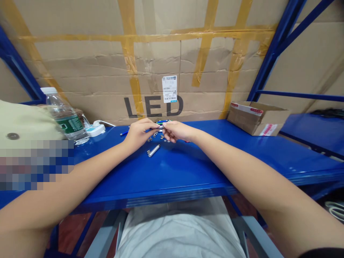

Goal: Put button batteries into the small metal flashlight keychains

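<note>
My left hand (140,133) and my right hand (177,131) meet over the blue tabletop. Their fingertips pinch a small silver metal piece (161,127) from both sides; its exact kind is too small to tell. Just in front of them lies a silver metal tube (154,151) with a small clip at its near end. Several little metal clips (155,135) are scattered under and between the hands. Behind the fingers, blue pen-like sticks (124,133) show in part, the rest hidden by my hands.
A water bottle (69,123) and a white power strip (95,129) stand at the left, beside a person in a pale cap. An open cardboard box (255,118) sits at the right. A large taped carton (107,79) and blue rack posts (274,57) close off the back.
</note>
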The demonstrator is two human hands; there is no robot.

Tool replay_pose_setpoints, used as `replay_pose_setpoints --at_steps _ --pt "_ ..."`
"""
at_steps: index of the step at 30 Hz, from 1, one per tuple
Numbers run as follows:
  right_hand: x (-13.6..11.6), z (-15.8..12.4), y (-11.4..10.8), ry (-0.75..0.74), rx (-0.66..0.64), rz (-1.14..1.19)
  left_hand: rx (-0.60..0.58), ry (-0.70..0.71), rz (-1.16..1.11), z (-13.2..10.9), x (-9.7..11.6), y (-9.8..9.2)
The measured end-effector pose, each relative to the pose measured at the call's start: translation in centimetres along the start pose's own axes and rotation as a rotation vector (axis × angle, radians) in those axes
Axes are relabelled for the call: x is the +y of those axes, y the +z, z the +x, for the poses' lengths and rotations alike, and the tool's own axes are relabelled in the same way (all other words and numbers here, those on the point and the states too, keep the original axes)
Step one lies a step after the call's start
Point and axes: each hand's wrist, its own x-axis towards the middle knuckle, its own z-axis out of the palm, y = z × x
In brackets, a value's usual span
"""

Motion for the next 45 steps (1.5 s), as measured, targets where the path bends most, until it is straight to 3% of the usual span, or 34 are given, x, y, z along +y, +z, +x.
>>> replay_pose_setpoints --at_steps 4,6,9,12,16,21,27,30,33,35,37,39,42,45 --pt "-0.3 -0.7 -1.1 -0.28 0.214 -0.668 -0.006 -0.191 -0.092 0.3 0.4 0.2" --pt "-0.4 -1.0 -1.6 -0.356 0.236 -0.92 -0.029 -0.271 -0.117 0.3 0.4 0.1" --pt "-0.5 -1.0 -1.6 -0.357 0.208 -1.089 -0.046 -0.331 -0.133 0.1 0.2 0.0" --pt "-0.4 -0.7 -1.0 -0.381 0.19 -1.079 -0.026 -0.281 -0.141 -0.1 0.2 0.0" --pt "-0.5 -0.5 -0.1 -0.391 0.187 -0.9 -0.006 -0.179 -0.109 -0.5 0.5 0.0" --pt "-0.7 -0.7 0.5 -0.282 0.207 -0.592 0.013 -0.104 -0.033 -0.8 0.7 -0.2" --pt "-1.0 -0.3 0.6 -0.139 0.131 -0.358 -0.015 -0.073 0.016 -0.3 0.6 -0.1" --pt "-2.0 -1.1 -1.4 -0.052 0.074 -0.468 -0.049 -0.138 0.038 0.3 0.9 0.3" --pt "-3.0 -3.0 -5.4 0.063 0.162 -0.82 -0.113 -0.245 0.042 0.5 1.0 0.8" --pt "-3.0 -4.6 -8.2 0.242 0.159 -0.984 -0.161 -0.28 0.045 0.3 0.9 0.8" --pt "-2.4 -5.6 -10.3 0.492 0.082 -0.998 -0.195 -0.29 0.056 0.0 0.6 0.7" --pt "-1.5 -5.9 -11.4 0.59 0.045 -0.971 -0.213 -0.295 0.067 -0.2 0.2 0.5" --pt "-0.1 -4.9 -11.1 0.552 -0.044 -0.963 -0.237 -0.284 0.068 -0.4 0.0 0.3" --pt "1.1 -3.2 -9.8 0.326 0.14 -1.128 -0.274 -0.277 0.064 -0.4 0.1 0.4"
